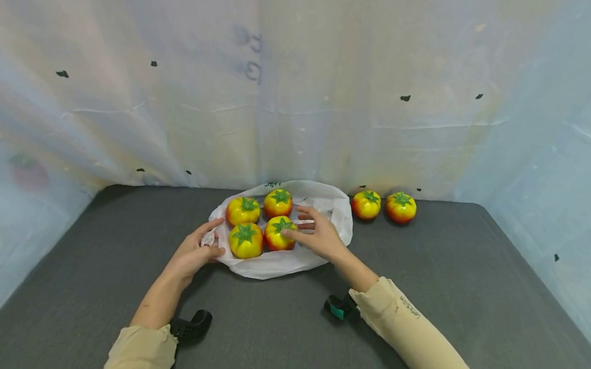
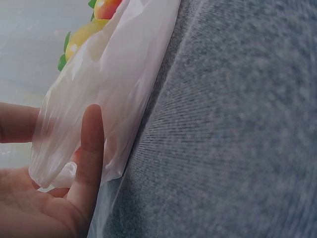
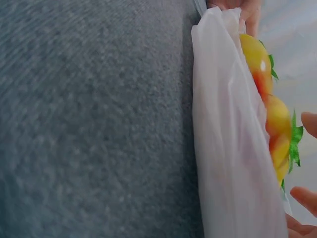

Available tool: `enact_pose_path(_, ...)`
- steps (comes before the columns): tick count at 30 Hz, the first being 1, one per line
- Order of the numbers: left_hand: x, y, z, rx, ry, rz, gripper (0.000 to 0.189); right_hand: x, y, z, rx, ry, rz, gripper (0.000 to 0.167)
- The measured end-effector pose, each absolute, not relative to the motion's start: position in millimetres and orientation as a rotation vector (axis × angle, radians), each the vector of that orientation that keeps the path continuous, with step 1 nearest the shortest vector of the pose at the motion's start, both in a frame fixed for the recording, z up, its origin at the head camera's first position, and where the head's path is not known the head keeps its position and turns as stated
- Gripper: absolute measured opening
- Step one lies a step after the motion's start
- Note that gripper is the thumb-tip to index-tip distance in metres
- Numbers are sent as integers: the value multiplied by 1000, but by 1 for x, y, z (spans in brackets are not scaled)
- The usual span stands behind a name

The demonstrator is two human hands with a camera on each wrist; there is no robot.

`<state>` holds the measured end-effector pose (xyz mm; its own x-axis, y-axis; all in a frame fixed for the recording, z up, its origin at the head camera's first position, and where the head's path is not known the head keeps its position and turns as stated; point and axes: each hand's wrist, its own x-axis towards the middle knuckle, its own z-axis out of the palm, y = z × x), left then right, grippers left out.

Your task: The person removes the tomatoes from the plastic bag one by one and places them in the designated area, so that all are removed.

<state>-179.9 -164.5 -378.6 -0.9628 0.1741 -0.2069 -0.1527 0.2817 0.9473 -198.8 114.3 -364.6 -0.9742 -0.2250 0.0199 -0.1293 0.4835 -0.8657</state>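
White plastic bag (image 1: 280, 266) lies on the tabletop, mouth open and facing up, roughly mid-table toward the back. Four yellow-red tomatoes sit inside in two rows of two: back left (image 1: 242, 212), back right (image 1: 277, 204), front left (image 1: 245, 242), front right (image 1: 276, 239), green leafy tops up. Left hand (image 1: 193, 254) at the bag's left end, fingers pinching the plastic, thumb on the near side, other fingers behind. Right hand (image 1: 322, 237) over the bag's right half, fingers spread, thumb beside the front-right tomato; from the right wrist I see a gap to the fruit, nothing gripped. Two more tomatoes, a nearer one (image 1: 366, 205) and a farther one (image 1: 401, 208), stand outside just right of the bag, side by side. Dark grey tabletop (image 1: 265, 335) under everything. Beige sleeves (image 1: 409, 334), black wrist mounts (image 1: 192, 325) on both arms. Pale, dark-flecked sheeting (image 1: 329, 79) hangs behind and at both sides.
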Motion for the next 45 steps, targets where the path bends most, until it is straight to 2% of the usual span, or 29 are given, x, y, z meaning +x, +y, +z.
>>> enact_pose_path(10, -179, -164, -379, 25, 2282, 1735, 71, -196, 108, -371, -401, 2670, -1390, 64)
enact_pose_path(30, -178, -166, -382, 24, 2302, 1720, 71, -192, 104, -371, -407, 2674, -1423, 62)
enact_pose_path(45, -182, -165, -381, 31, 2300, 1716, 70, -190, 133, -353, -372, 2641, -1596, 65)
